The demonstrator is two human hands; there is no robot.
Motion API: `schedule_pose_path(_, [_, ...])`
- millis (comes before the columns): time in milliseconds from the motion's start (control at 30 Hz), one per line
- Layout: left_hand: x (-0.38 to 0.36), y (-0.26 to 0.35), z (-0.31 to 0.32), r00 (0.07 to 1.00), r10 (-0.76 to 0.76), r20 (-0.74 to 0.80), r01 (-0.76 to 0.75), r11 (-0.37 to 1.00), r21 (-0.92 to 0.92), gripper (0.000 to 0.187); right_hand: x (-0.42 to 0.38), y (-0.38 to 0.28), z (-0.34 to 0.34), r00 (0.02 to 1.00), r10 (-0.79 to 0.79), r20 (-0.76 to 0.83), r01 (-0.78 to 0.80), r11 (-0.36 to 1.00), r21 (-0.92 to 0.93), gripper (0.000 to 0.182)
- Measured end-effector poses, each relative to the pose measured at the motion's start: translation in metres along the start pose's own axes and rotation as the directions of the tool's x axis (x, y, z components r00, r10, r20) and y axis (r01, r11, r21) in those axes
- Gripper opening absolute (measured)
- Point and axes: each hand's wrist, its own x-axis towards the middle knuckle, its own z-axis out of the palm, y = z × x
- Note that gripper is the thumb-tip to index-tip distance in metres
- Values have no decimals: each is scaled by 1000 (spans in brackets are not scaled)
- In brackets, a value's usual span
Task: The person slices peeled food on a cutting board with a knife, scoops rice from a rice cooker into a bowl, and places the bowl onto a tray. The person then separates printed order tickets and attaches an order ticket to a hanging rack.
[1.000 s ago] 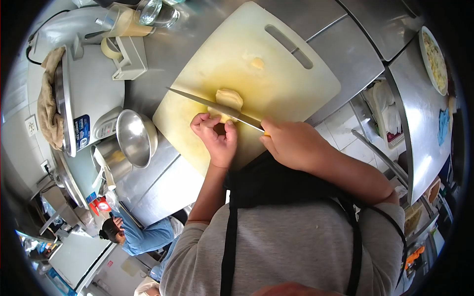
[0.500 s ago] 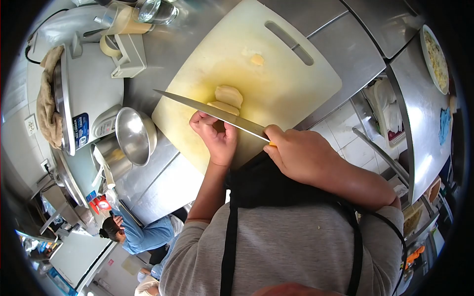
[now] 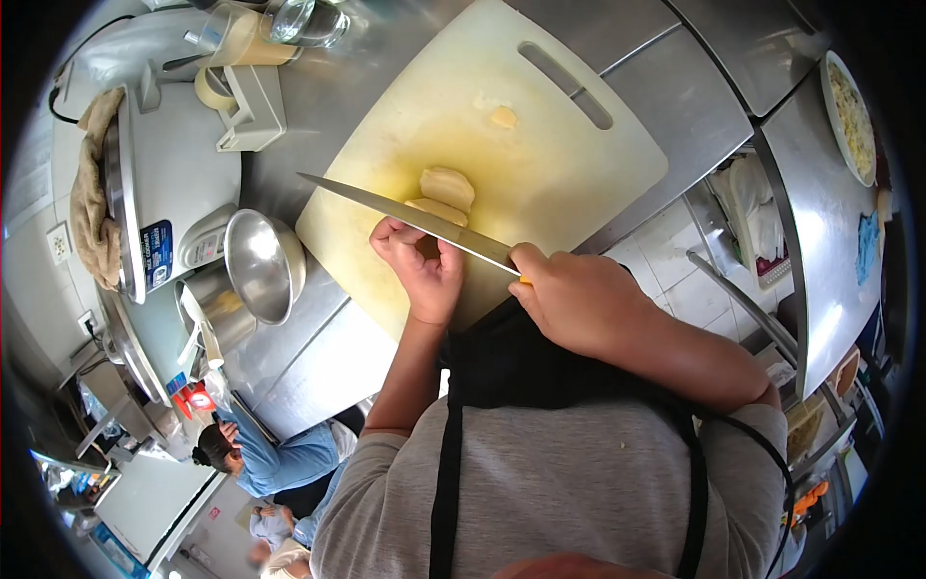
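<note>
My right hand [image 3: 584,301] is wrapped round the yellow handle of a long kitchen knife [image 3: 405,214]. Its blade slants up and left across the board, close against the fingers of my left hand [image 3: 424,270]. Those fingers are curled round a pale piece that looks like peeled potato, mostly hidden by hand and blade. Just beyond the blade, two pale yellow potato slices [image 3: 447,188] lie on the white cutting board [image 3: 579,174], the nearer one partly behind the blade. A small potato scrap [image 3: 503,117] rests farther up the board.
A steel bowl [image 3: 262,268] stands left of the board, near a rice cooker [image 3: 183,106] with a cloth over its edge. At the back left are a tape dispenser [image 3: 258,111] and a glass [image 3: 307,21]. A filled dish [image 3: 849,116] sits far right. A person in blue [image 3: 285,465] is lower left.
My right hand and the knife have shifted very slightly left. My left hand and the slices have stayed in place. At the lower left, more of another person shows.
</note>
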Motion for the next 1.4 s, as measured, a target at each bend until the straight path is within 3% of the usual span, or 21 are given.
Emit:
schedule_pose_path(333, [2,2,-1,1000,-9,12,8,999,52,28,3,7,-3,999,7,54,-9,1000,25,22])
schedule_pose_path(433, [-1,-3,1,999,-39,-18,38,999,-35,28,-1,9,-3,997,27,70,-29,999,29,23])
schedule_pose_path(567, [0,1,0,999,-39,-4,39,999,-13,29,-5,10,-9,994,51,98,-55,998,38,23])
schedule_pose_path(833, [5,7,-3,999,28,35,-33,991,132,28,26,17,8,1000,-2,-8,2,999,43,23])
schedule_pose_path(933, [1,3,-2,998,-63,12,62,998,19,29,21,18,8,999,-14,-38,16,999,36,22])
schedule_pose_path(1067, [1,1,-1,1000,-25,1,25,999,27,31,6,5,-5,998,37,60,-37,999,3,22])
schedule_pose_path(1167, [-2,-4,0,999,-39,-5,39,999,-2,33,-4,6,-4,999,-35,-26,35,999,-3,23])
schedule_pose_path(1400, [-2,-4,0,999,-36,-10,36,999,18,34,-6,5,-4,999,-39,-19,38,999,-21,23])
